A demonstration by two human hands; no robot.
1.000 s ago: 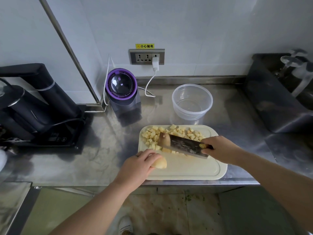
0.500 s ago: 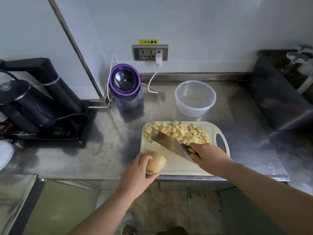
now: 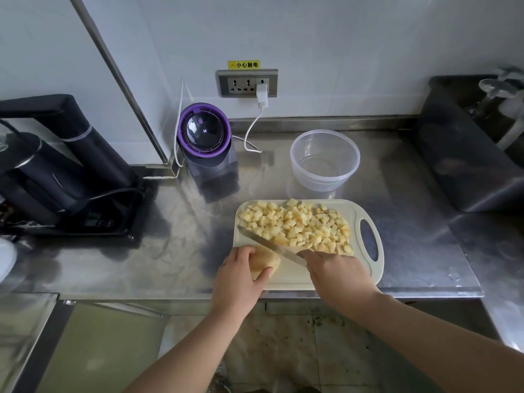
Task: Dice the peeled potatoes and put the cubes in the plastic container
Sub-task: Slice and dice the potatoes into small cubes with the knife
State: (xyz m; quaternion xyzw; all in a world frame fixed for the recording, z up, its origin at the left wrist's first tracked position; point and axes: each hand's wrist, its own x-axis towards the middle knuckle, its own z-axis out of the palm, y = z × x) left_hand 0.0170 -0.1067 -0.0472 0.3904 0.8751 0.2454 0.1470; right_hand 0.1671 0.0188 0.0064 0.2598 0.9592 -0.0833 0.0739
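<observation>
Head: left hand round one potato, right hand round one knife, perhaps sixty cubes

My kitchen workspace

I stand at a steel bench that runs to a sink on the right, with a cutting board of potato cubes, a black kettle and a wall socket.

Dim, soft light; fisheye-warped edges
</observation>
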